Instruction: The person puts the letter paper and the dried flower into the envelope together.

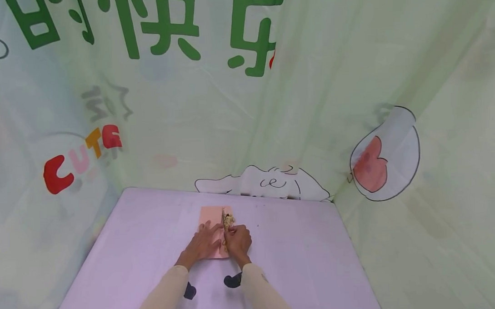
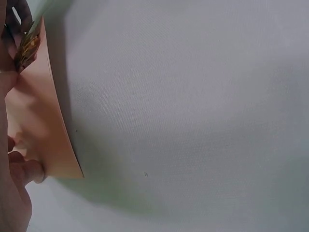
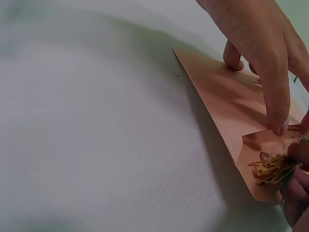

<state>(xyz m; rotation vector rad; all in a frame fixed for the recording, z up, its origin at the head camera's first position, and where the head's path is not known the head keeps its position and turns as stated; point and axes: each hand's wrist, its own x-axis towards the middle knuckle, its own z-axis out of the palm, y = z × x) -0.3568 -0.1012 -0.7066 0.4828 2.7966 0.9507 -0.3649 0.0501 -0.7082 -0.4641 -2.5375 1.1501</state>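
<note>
A pink paper envelope [image 1: 210, 215] lies on the table, its open side toward the right. My left hand [image 1: 205, 242] rests on it with spread fingers; in the right wrist view, one fingertip touches the paper beside the opening. My right hand [image 1: 238, 241] pinches a small bunch of dried flowers [image 1: 228, 220] at the envelope's right side. The yellowish-brown stem ends [image 3: 273, 170] of the bunch lie over the pink paper inside the opening. Only part of the bunch shows in the left wrist view, at the upper left.
A pale lilac cloth covers the table [image 1: 300, 252]. Light curtains [image 1: 304, 125] with printed letters and drawings hang behind it and on both sides. Dark wrist-camera mounts [image 1: 233, 280] sit under the sleeves.
</note>
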